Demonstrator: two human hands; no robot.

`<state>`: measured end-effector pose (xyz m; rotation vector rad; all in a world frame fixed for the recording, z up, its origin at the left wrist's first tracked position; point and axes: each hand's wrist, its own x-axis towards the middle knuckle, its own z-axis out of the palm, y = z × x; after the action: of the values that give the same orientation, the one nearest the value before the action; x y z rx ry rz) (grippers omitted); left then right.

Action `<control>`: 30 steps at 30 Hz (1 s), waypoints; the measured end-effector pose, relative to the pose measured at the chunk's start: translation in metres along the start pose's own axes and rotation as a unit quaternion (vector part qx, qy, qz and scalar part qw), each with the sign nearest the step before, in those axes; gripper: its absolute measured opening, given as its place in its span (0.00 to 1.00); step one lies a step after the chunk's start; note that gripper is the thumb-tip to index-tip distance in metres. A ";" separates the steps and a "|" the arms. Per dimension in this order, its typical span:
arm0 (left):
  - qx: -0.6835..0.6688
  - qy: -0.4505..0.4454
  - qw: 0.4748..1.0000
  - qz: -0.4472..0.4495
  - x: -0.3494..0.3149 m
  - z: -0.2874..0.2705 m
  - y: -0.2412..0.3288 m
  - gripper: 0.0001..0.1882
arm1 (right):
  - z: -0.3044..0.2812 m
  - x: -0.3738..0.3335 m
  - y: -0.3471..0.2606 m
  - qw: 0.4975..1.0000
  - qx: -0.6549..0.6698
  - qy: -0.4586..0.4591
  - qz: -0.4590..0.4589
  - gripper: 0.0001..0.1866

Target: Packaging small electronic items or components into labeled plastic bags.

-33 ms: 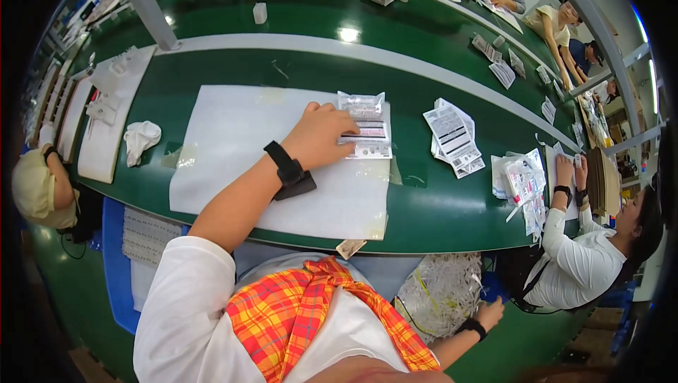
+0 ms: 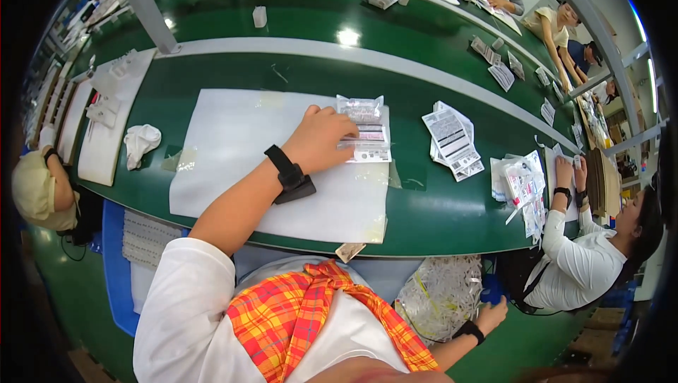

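Observation:
My left hand (image 2: 321, 136), with a black band and a dark block at its wrist, reaches over the white mat (image 2: 240, 164). Its thumb and fingers grip the left side of a clear plastic packet (image 2: 364, 109), which lies at the mat's right edge. A printed leaflet shows through the packet's film. Low at the right, below the table edge, my right hand (image 2: 492, 314) hangs beside a clear bag of shredded paper (image 2: 439, 298). Its fingers are loosely apart, and I see nothing held in them.
Right of the mat lie stacked printed leaflets (image 2: 454, 140) and a heap of plastic packets (image 2: 521, 189). A crumpled white cloth (image 2: 141, 141) is at the left. A blue bin (image 2: 119, 270) stands below the table. A co-worker in white (image 2: 575, 263) sits at right; metal posts (image 2: 146, 5) rise behind.
My right hand has shifted very slightly beside the bag. My left hand stays on the packet, and the view has moved a little.

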<state>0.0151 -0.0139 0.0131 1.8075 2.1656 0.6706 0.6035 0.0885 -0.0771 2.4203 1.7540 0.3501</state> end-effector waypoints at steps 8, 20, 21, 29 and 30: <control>-0.006 0.051 0.999 0.000 0.003 0.009 -0.004 0.13 | -0.205 -0.035 -0.220 0.735 0.496 0.058 -0.459 0.14; 0.033 0.132 0.990 0.036 -0.002 0.010 -0.010 0.15 | -0.190 -0.040 -0.423 0.676 0.368 -0.192 -0.609 0.22; 0.027 0.133 0.990 0.034 -0.001 0.011 -0.014 0.15 | -0.190 -0.039 -0.425 0.675 0.399 -0.152 -0.603 0.22; -0.029 0.155 0.986 0.046 0.011 0.015 -0.033 0.06 | -0.220 -0.023 -0.468 0.643 0.353 -0.289 -0.615 0.14; -0.033 0.164 0.985 0.033 0.012 0.014 -0.034 0.06 | -0.229 -0.010 -0.480 0.613 0.365 -0.402 -0.574 0.14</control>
<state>-0.0102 -0.0037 -0.0145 1.8505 2.2543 1.1109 0.0999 0.2230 0.0266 0.6986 2.5384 -1.5301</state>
